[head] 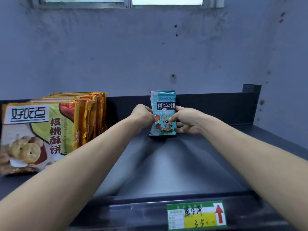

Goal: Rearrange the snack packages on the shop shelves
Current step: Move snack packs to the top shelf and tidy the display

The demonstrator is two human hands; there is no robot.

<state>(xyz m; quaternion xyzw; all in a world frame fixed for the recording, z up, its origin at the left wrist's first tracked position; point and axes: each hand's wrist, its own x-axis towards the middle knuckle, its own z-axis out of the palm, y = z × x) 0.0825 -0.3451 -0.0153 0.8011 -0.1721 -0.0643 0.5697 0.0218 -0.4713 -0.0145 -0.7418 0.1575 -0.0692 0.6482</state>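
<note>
Since the teal foil biscuit packet with the cartoon koala on it (pixel 163 114) won't stand by itself, here's how things look from where I'm standing:

Packet spot: upright at the back middle of the dark grey metal shelf (pixel 166 164), bottom seam down on the surface, its back close to the shelf's raised black back panel (pixel 216 107). Can't tell if it's actually touching it.

Left hand (pixel 143 116): fingers curled onto the packet's left edge, gripping it about halfway up.

Right hand (pixel 186 120): thumb across the front by the koala, fingers wrapped round the right edge. So both hands are grasping the same packet, one per side, which I reckon is the only way to keep a floppy bag square and facing front.

Why here: the green and yellow price tag with the red arrow (pixel 196 215) on the shelf lip sits right below this lane, and the handwriting looks like it matches the packet name, so this seems to be its slot.

Neighbours: row of orange and gold walnut cookie bags (pixel 50 130) lined up front to back on the left, well apart from my packet.

Room: bare shelf in front of the packet and off to the right up to the black end post (pixel 251 90). Plenty of space to slide things.

Edges: front lip is near me, so I think toppling forward is the risk when I let go.
</note>
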